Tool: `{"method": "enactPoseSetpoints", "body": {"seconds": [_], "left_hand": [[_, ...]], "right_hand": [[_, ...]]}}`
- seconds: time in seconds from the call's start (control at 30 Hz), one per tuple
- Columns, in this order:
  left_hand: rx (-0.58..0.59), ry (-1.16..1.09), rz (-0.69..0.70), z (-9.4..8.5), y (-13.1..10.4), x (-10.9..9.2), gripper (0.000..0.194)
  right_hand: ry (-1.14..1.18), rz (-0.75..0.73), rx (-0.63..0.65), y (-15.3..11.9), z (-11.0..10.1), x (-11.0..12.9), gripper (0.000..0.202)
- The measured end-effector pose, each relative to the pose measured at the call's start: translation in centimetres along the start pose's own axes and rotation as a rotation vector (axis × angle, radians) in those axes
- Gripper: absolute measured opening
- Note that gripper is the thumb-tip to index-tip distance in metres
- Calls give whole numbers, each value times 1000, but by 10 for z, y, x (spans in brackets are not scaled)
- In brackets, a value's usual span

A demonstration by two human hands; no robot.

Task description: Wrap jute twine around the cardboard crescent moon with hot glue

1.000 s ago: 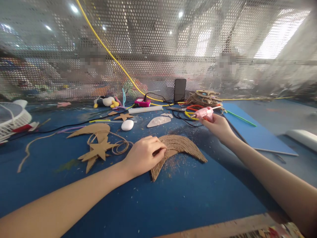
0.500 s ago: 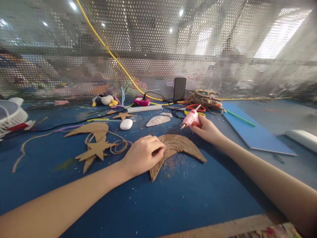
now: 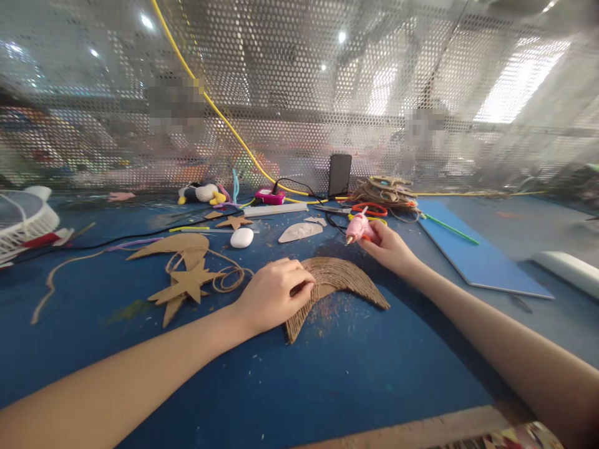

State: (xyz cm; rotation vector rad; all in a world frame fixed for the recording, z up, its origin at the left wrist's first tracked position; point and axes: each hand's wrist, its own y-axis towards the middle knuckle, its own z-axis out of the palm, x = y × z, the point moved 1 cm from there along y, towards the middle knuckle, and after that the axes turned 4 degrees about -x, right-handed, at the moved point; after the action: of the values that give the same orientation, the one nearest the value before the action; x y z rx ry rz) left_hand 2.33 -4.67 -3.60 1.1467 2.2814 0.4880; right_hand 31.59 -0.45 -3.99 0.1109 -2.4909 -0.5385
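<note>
A cardboard crescent (image 3: 349, 277) covered in rows of brown twine lies on the blue table, its points toward me. My left hand (image 3: 278, 293) rests over its left part, thumb and fingertips pinched together at the inner edge on the twine (image 3: 229, 274), whose loose loops lead in from the left. In my right hand (image 3: 386, 246) is a pink hot glue gun (image 3: 357, 228), held just above and beyond the crescent, nozzle pointing down and left. The glue gun does not touch the crescent. Left of my left hand lie cardboard star cutouts (image 3: 191, 280) and a plain cardboard crescent (image 3: 163, 245).
Beyond lie a white egg-shaped piece (image 3: 242, 237), a white glue-smeared scrap (image 3: 301, 232), scissors (image 3: 369, 209), and a twine bundle (image 3: 384, 190). A phone (image 3: 339, 174) leans on the perforated metal screen (image 3: 281, 81). A blue board (image 3: 486, 255) lies right; a white basket (image 3: 28, 218) stands left.
The view has shifted slightly. My right hand has tilted the glue gun a little, its nozzle now pointing more downward. My left hand stays on the crescent.
</note>
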Motion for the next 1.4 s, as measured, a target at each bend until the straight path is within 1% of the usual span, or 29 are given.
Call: {"method": "enactPoseSetpoints", "body": {"seconds": [0.1, 0.23, 0.4, 0.53, 0.57, 0.63, 0.73, 0.87, 0.97, 1.13, 1.4], "left_hand": [[2, 4, 9, 0, 0, 0, 19], [-13, 2, 18, 1, 0, 1, 19], [-13, -5, 18, 2, -1, 1, 19], [-12, -5, 6, 2, -1, 1, 18], [-14, -6, 3, 2, -1, 1, 17], [-22, -3, -3, 2, -1, 1, 17], [-43, 0, 0, 3, -1, 3, 17], [-37, -4, -4, 4, -1, 6, 20], [-18, 0, -11, 5, -1, 7, 22], [-10, -7, -25, 4, -1, 7, 22], [-19, -11, -11, 4, -1, 6, 22]], "right_hand": [[-11, 30, -69, 0, -2, 0, 38], [-45, 65, -93, 1, -1, -2, 43], [-53, 72, -114, 5, 0, -5, 43], [-44, 57, -182, -2, -8, 3, 41], [-43, 39, -181, -6, -10, 8, 40], [-50, -10, -136, -13, -13, 17, 37], [-85, -142, -72, -23, -12, 27, 34], [-201, -381, -114, -31, -7, 31, 27], [-275, -492, -142, -33, -6, 31, 24], [-308, -579, -190, -33, -8, 31, 23], [-303, -627, -176, -33, -8, 32, 24]]}}
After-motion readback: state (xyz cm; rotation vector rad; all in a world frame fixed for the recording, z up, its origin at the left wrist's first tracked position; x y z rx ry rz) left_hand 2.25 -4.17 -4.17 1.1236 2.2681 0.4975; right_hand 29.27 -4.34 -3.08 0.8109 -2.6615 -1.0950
